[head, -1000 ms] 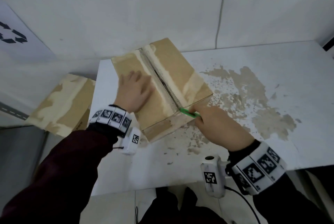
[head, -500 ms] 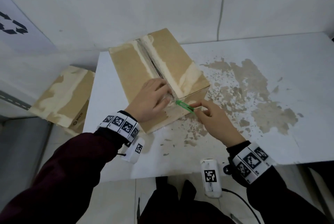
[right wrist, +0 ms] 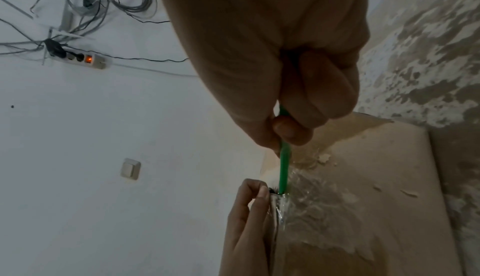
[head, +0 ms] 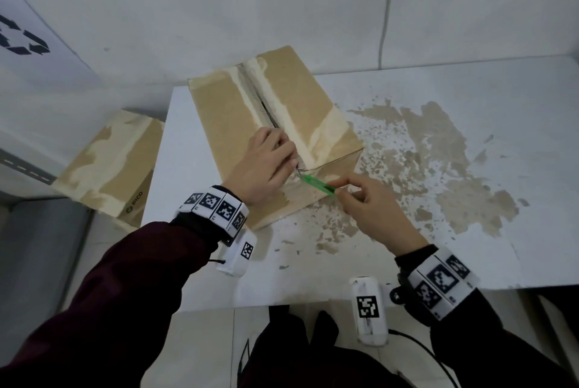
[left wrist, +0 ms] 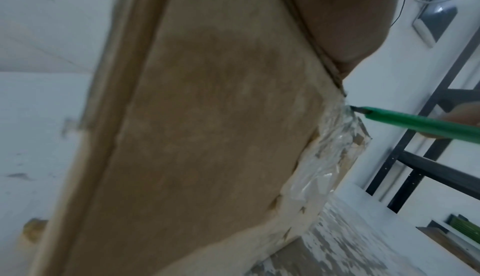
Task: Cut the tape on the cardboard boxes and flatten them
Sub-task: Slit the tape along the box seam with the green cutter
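Note:
A taped cardboard box [head: 228, 124] lies on the white table [head: 438, 246], its top seam slit open lengthwise. My left hand [head: 289, 158] rests on the left flap, with curled fingers [right wrist: 255, 194] gripping the flap edge at the near end of the seam. My right hand [head: 340, 191] pinches a green cutter [head: 316, 184] by its rear end. The cutter [left wrist: 415, 124] has its blade tip against crumpled clear tape [left wrist: 335, 157] at the box's near top edge. In the right wrist view the cutter [right wrist: 284, 169] points straight at that tape [right wrist: 306, 202].
A second taped cardboard box [head: 109, 162] stands lower down, left of the table. The table's coating is worn brown [head: 438, 152] right of the box. A white wall rises close behind. A bin panel with a recycling symbol [head: 22, 39] stands at far left.
My left hand slid from flat on the left flap to the near end of the seam and curled there. The right hand drew back along the cutter to its rear end.

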Available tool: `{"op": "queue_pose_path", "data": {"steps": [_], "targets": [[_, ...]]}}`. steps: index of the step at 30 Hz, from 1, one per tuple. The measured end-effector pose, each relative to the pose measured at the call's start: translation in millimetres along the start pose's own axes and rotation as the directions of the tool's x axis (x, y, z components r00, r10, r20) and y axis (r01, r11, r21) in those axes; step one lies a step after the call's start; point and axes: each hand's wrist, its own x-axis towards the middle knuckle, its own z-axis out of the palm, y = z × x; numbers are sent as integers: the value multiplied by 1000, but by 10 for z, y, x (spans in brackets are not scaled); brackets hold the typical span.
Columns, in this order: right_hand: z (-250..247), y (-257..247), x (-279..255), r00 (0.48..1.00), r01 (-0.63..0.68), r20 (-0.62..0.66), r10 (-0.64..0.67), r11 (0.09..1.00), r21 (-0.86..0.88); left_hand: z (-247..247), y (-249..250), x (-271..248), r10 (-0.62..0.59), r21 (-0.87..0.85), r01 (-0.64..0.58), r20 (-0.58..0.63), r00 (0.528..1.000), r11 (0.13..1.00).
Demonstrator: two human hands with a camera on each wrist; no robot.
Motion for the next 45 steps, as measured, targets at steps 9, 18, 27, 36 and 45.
{"op": "queue_pose_path", "data": {"steps": [9, 18, 27, 36, 45], "targets": [[43, 64, -90, 997, 78, -1, -79, 993, -89, -49, 44, 37, -60, -86, 52, -93, 994, 995], [-212, 75, -79, 961, 241, -58, -270, 923, -300, -18, 172, 41, -114, 115, 134, -169, 979, 984], [-31, 154, -153, 947, 303, 25, -321, 863, -403, -68, 315, 135, -702, -308, 690, 89, 707, 655], [104, 98, -122, 939, 310, 12, -345, 827, -468, 39, 388, 162, -780, -315, 731, -49, 624, 605], [86, 5, -123, 953, 232, -24, -303, 774, -589, 20, 413, 161, -777, -394, 710, -20, 629, 584]]}}
